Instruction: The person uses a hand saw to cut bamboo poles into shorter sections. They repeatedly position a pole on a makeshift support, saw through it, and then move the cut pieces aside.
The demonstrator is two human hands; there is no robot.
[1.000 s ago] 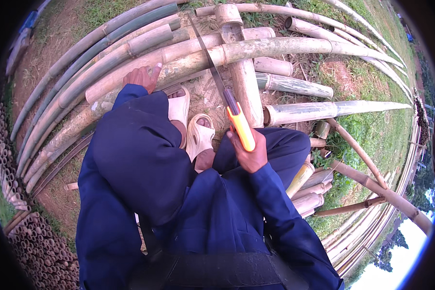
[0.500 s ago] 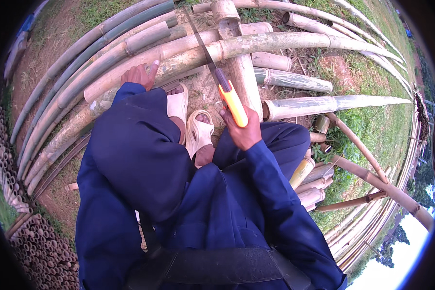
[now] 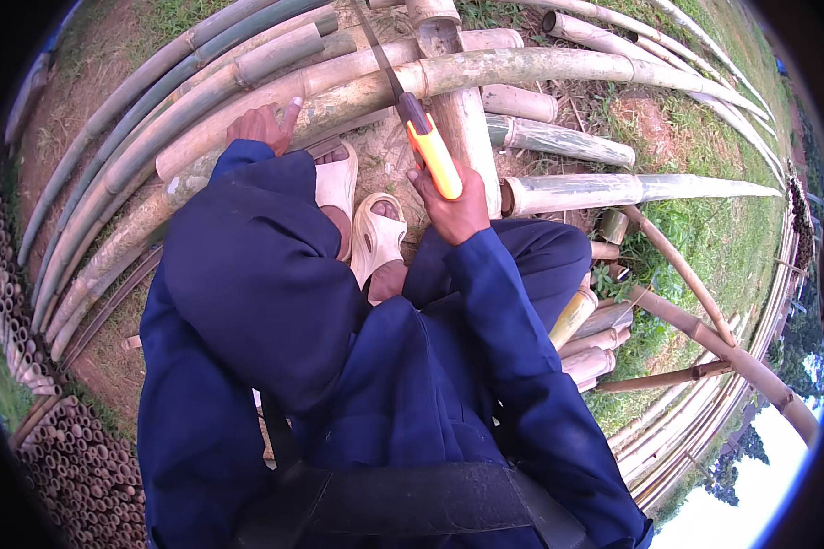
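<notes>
My right hand (image 3: 458, 206) is wrapped round the yellow-orange grip of a handsaw (image 3: 437, 157). The saw's narrow dark blade (image 3: 379, 52) crosses a long bamboo pole (image 3: 522, 66), with the grip's front end close to that pole. How deep the blade sits in the bamboo I cannot tell. My left hand (image 3: 261, 126) grips the pole to the left of the saw, fingers bent over it and thumb raised. Under the pole, a thick bamboo log (image 3: 467, 137) with a notched upper end lies crosswise.
Several bamboo poles (image 3: 146, 128) lie alongside at the left. Cut bamboo lengths (image 3: 568, 142) lie at the right, near slanted bamboo props (image 3: 682, 261). My feet in pale sandals (image 3: 375, 240) are just below the pole. Stacked bamboo (image 3: 82, 467) stands at the lower left.
My right hand has pushed the saw away from me, bringing its grip nearer the pole. My left hand stays on the pole; the whole view has shifted slightly.
</notes>
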